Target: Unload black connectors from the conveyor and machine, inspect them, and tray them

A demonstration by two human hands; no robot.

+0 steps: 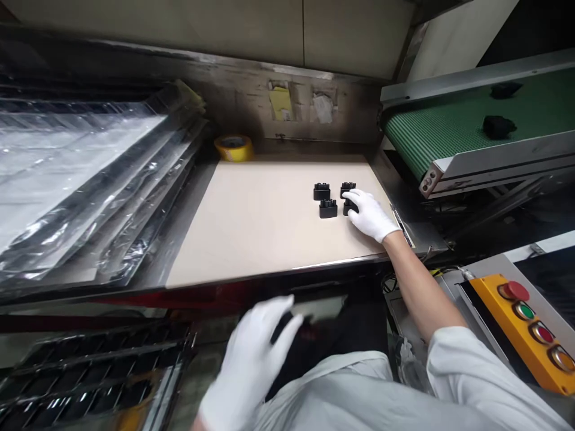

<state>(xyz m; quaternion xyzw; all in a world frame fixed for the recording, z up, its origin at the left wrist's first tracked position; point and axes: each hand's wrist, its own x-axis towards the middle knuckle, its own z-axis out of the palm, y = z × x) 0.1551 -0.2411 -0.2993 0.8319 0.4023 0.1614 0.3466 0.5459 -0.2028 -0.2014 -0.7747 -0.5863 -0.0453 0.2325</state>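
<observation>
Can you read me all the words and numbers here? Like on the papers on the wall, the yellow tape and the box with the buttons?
I can't read any words, brands or numbers here.
Yellow paper note on the wall: too small and blurred to read.
White paper on the wall: too small and blurred to read.
Yellow tape roll: no readable print.
Orange push-button box: no readable labels.
</observation>
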